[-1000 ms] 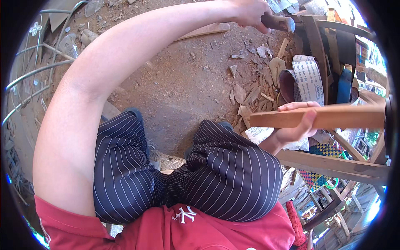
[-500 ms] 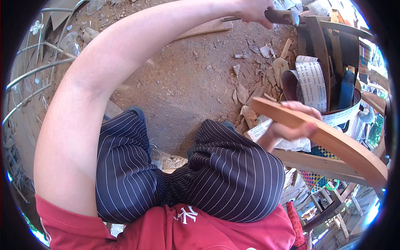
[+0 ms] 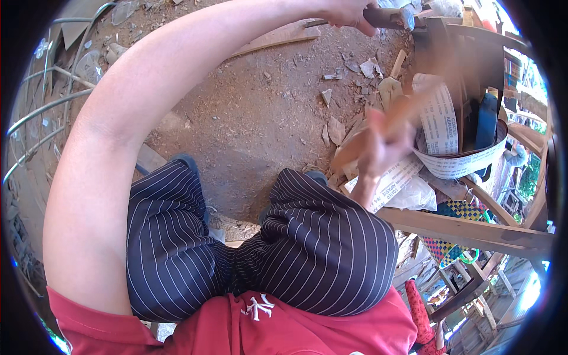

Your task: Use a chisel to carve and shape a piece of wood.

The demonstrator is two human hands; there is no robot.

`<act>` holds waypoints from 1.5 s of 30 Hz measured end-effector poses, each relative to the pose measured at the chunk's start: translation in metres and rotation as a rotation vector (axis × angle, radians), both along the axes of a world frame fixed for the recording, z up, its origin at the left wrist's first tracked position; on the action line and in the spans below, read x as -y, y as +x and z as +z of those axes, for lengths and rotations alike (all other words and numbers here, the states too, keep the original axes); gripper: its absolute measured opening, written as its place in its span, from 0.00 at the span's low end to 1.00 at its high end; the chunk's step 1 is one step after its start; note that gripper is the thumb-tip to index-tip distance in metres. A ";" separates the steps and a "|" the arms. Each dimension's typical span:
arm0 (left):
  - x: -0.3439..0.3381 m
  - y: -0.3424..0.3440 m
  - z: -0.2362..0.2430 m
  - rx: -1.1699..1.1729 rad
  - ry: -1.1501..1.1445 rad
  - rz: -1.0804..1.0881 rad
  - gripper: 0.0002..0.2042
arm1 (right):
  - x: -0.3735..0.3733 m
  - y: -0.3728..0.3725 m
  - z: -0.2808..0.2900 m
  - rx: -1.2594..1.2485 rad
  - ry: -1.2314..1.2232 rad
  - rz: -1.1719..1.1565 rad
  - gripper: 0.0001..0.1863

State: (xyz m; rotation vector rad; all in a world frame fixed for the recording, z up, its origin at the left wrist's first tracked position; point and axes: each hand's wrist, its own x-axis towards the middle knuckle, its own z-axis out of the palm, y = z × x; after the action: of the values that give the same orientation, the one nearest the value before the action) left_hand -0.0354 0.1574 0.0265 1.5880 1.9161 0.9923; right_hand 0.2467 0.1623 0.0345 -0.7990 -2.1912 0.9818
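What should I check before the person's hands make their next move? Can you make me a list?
1. Bare left hand on the dark brown, cylindrical handle: ok, fingers are wrapped at one end.
2. Bare right hand on the long brown wooden strip: ok, it is gripping it.
3. Strip showing sharply: not ok, it is badly blurred.
4. Strip's far end in plain sight: not ok, it fades into the blur.
5. Strip clear of the curled, white-backed paper abrasive sheet: cannot tell, they overlap in this view.
6. Strip clear of the black, white-striped cloth trousers: ok, they look apart.
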 end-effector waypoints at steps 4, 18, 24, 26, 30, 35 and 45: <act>0.010 -0.013 0.000 -0.115 -0.002 0.068 0.17 | 0.008 -0.008 0.041 0.145 -0.169 -0.197 0.26; 0.015 -0.005 0.002 -0.009 0.014 0.070 0.16 | -0.012 -0.003 0.050 -0.110 -0.109 -0.173 0.26; 0.010 -0.011 -0.005 -0.063 -0.004 0.045 0.17 | 0.003 -0.016 0.000 0.028 -0.088 -0.126 0.21; 0.023 -0.020 -0.014 -0.099 -0.047 0.110 0.18 | 0.019 -0.032 0.034 0.270 -0.253 -0.121 0.28; 0.016 -0.010 0.000 -0.068 0.029 0.125 0.18 | -0.005 -0.007 0.083 -0.200 -0.133 -0.231 0.22; 0.003 -0.010 0.003 -0.074 0.014 0.014 0.18 | -0.046 0.018 -0.013 0.154 0.694 -0.206 0.28; 0.014 -0.014 0.001 -0.101 -0.053 0.065 0.17 | -0.003 -0.008 0.053 -0.417 -0.315 -0.270 0.32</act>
State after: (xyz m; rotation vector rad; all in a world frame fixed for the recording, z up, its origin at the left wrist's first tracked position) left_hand -0.0497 0.1430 0.0271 1.5817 2.0565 0.8952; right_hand 0.2388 0.1651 0.0879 -0.9076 -1.5536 1.2410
